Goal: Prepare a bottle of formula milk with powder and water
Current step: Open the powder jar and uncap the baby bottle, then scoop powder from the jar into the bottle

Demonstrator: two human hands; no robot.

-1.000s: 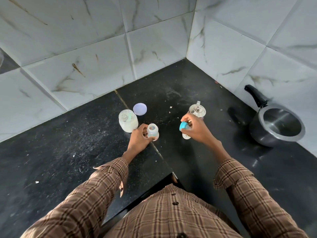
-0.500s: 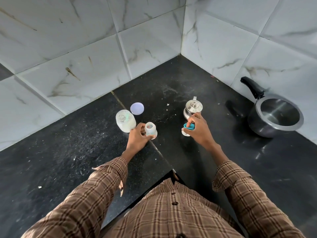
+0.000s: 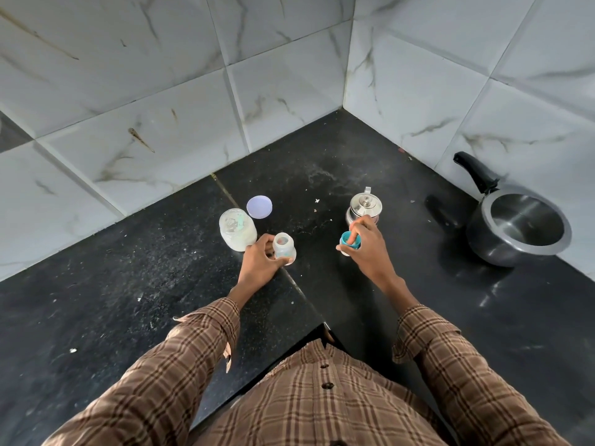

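- Step: bottle [image 3: 284,247] stands open on the desk [image 3: 128,284], teat cap [image 3: 350,247] off and in hand. Looks like the stage before or between filling; can't tell if powder or water is already in.
- Next move, my guess: put the cap down or screw it on, depending on fill. If filling, needs a free hand for the powder jar [image 3: 237,229] or the kettle [image 3: 364,206].
- Left hand [image 3: 261,263]: fingers curled round the bottle's lower part, thumb side toward the jar, steadying it upright on the desk.
- Right hand [image 3: 367,249]: fingers curled, pinching the teal cap ring, held just above the desk, right in front of the kettle. One finger seems to go through or over the ring; exact grip unclear.
- Bottle: near the desk's front edge, just beside the jar, apart from the cap.
- Jar: open, whitish powder inside, its lid [image 3: 259,206] lying flat just behind it.
- Kettle: small steel one, lid on, behind the right hand.
- Pot [image 3: 518,228]: steel, black handle, far right by the wall, well apart.
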